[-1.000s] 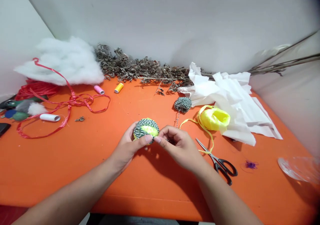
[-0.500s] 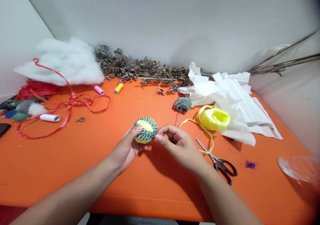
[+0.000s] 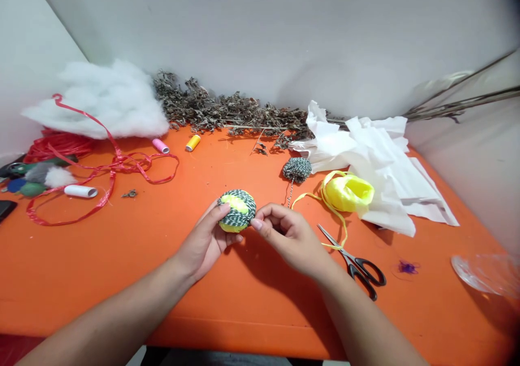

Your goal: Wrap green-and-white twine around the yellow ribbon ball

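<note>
Twine-wrapped ball (image 3: 236,210), green-and-white over a yellow core, sits gripped in the curled left hand (image 3: 205,241) at the frame's centre above the desk (image 3: 122,285), the right hand (image 3: 290,236) curled just beside it, its pinch unclear.

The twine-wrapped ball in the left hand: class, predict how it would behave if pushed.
The twine-wrapped ball would probably roll readily, being round. The wraps, with yellow showing between them, look loose enough to slip.

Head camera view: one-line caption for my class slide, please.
Left hand cups a yellow ball wound with green-and-white twine; right hand pinches the strand from a smaller twine ball, on an orange table.
</note>
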### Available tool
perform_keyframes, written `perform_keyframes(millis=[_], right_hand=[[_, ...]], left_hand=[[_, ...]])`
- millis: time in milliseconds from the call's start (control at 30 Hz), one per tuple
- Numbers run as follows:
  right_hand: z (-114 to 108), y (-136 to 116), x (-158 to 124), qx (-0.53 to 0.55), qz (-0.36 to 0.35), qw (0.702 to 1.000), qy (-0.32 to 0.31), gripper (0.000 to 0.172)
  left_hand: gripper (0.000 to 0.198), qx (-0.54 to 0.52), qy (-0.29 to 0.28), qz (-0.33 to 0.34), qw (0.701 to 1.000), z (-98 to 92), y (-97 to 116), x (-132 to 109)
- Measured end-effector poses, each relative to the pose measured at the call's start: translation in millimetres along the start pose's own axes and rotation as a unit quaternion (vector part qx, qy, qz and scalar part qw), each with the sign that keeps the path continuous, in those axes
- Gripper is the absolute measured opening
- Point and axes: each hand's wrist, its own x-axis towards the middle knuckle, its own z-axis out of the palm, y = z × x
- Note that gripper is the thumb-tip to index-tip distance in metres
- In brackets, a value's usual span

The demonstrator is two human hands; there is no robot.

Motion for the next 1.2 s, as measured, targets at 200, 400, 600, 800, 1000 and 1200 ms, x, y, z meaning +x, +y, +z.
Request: perform_keyframes(millis=[200, 400, 600, 800, 1000, 1200], right_hand=[[-0.1, 1.1, 1.1, 0.009, -0.004, 1.000, -0.006, 0.030], [1.3, 1.0, -0.4, -0.007, -0.002, 1.000, -0.005, 0.026], [2.8, 2.0, -0.4, -0.025, -0.010, 1.000, 0.016, 0.026], [4.5, 4.2, -1.0, -0.041, -0.014, 0.999, 0.010, 0.026], [5.8, 2.3, -1.6, -0.048, -0.024, 0.999, 0.006, 0.021], [4.3, 1.6, -2.9, -0.044, -0.019, 0.999, -0.003, 0.023]], left_hand=[[0.024, -0.026, 0.009, -0.012, 1.000, 2.9, 1.8, -1.9], [0.029, -0.029, 0.002, -0.002, 1.000, 4.4, -1.8, 1.6], [0.027, -0.046, 0.039, 0.007, 0.998, 6.1, 1.1, 3.2], [0.030, -0.074, 0.023, -0.024, 0.997, 6.0, 4.6, 1.1], [0.040, -0.014, -0.049, 0.032, 0.998, -2.8, -3.8, 0.8], [0.037, -0.013, -0.035, 0.016, 0.999, -5.9, -3.4, 1.4]])
